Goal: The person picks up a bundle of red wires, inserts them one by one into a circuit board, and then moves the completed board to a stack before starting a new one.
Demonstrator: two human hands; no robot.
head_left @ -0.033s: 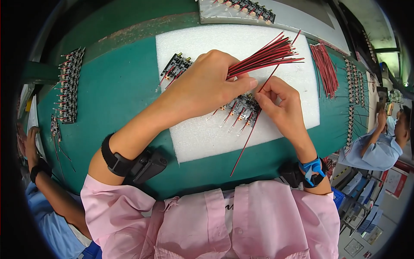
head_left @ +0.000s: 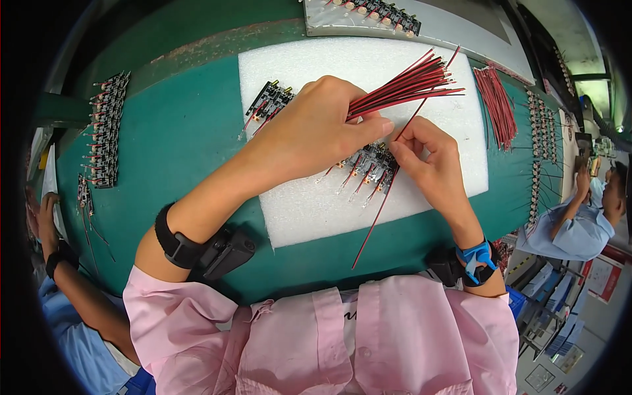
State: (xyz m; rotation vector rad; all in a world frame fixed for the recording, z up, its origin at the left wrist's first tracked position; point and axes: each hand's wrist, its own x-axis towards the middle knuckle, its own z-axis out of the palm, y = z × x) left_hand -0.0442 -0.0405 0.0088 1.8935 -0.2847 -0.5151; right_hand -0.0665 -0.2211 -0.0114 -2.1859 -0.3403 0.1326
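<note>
My left hand [head_left: 329, 125] is closed round a thick bundle of red and black wires [head_left: 408, 84], whose tips fan out to the upper right. Between the thumb and fingers of my right hand [head_left: 431, 158] is a single red-and-black wire [head_left: 374, 227], pinched near its middle and slanting down past the front of the foam. Beneath both hands lies a row of small black circuit boards [head_left: 372, 168] with short red leads and clear ends. Its left part [head_left: 270, 102] shows beyond my left wrist; my left hand hides the middle. A white foam pad [head_left: 296, 217] supports the boards.
Another heap of red wires [head_left: 497, 108] lies right of the foam on the green table [head_left: 171, 145]. Board strips stand at the left [head_left: 105, 131] and right [head_left: 536, 145]; more boards [head_left: 378, 14] sit on a metal ledge. Co-workers' arms show at left [head_left: 85, 289] and right [head_left: 579, 187].
</note>
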